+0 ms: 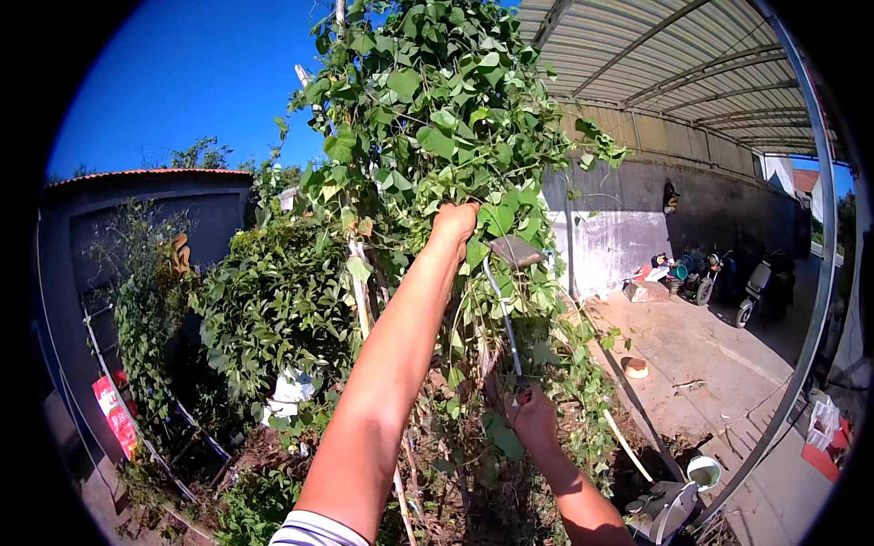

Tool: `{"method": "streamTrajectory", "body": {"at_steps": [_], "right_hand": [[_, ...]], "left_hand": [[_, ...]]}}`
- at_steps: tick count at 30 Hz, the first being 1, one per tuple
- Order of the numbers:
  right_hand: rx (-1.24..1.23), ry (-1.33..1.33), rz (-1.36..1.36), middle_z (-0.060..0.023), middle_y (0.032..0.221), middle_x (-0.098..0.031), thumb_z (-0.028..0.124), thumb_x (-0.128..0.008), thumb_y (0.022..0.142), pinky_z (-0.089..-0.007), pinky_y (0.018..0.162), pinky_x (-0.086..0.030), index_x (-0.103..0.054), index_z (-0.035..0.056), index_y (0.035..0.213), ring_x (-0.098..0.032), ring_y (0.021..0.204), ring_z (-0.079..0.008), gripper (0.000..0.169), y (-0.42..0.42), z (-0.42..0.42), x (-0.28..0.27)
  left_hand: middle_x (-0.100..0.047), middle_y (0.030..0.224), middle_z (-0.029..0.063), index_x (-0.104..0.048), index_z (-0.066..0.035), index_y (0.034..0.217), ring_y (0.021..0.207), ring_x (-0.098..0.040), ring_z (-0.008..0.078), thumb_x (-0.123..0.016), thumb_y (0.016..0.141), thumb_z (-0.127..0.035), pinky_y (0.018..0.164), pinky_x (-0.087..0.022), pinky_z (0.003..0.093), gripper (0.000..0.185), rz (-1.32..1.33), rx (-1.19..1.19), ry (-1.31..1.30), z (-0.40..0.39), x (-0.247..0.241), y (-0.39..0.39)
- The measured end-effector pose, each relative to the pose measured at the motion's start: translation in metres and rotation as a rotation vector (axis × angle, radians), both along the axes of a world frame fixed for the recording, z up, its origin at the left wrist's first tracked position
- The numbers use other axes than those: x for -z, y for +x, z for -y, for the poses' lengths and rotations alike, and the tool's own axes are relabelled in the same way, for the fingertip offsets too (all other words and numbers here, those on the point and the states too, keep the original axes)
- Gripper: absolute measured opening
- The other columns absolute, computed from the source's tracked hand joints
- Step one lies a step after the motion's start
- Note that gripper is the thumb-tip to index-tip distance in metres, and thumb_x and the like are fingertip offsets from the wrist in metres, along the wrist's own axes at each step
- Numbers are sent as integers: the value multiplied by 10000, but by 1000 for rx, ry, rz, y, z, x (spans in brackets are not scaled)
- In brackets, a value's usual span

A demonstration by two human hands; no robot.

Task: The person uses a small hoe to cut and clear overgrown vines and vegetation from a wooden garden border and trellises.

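Observation:
A tall mass of climbing vines [437,140] with broad green leaves rises in front of me. Stretched up into its middle, my left hand [456,222] is closed around some vine stems, though leaves hide the exact grip. Lower and to the right, my right hand [534,416] grips the handle of a hoe-like hand tool [506,314]. Its thin bent metal neck points upward and ends in a flat, dull blade [517,251], just right of and below my left hand, against the leaves. Pale poles [360,286] stand among the vines.
A leafy bush [273,300] grows at left, near a dark wall [147,198]. At right, a metal post [823,225] supports a corrugated roof [649,54]. Parked scooters [758,286] stand beneath it. A watering can [666,508] and a light bowl-like container [703,471] are at lower right.

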State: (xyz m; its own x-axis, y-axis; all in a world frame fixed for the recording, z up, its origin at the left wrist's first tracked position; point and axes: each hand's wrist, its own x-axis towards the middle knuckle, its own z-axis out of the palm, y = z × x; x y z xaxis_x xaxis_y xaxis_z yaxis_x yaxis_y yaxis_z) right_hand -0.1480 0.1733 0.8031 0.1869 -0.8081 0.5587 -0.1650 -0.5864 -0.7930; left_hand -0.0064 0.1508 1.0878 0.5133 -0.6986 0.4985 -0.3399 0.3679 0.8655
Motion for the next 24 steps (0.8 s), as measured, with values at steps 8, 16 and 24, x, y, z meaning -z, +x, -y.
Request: {"method": "streamTrajectory", "body": {"at_steps": [8, 16, 24], "right_hand": [[-746, 94, 882, 5, 552, -431, 153, -569, 853, -252, 386, -342, -458, 76, 769, -406, 411, -102, 159, 3, 48, -95], [-464, -497, 480, 24, 528, -455, 173, -575, 853, -233, 399, -317, -460, 73, 655, -404, 414, -58, 249, -45, -1, -273], [9, -316, 5, -115, 666, -605, 130, -590, 759, -327, 618, -454, -576, 18, 754, -565, 622, -179, 113, -5, 156, 14]], "left_hand": [[-590, 964, 100, -611, -48, 852, 866, -510, 188, -505, 920, -338, 781, -416, 337, 317, -140, 15, -206, -8, 50, 52], [-565, 801, -21, -591, -95, 922, 697, -504, 72, -587, 894, -312, 628, -389, 197, 219, -399, 486, -552, 56, 80, 56], [-579, 1036, 121, -541, -51, 1137, 875, -529, 248, -440, 937, -338, 758, -432, 331, 364, 12, 88, -225, 27, 97, 52]]}}
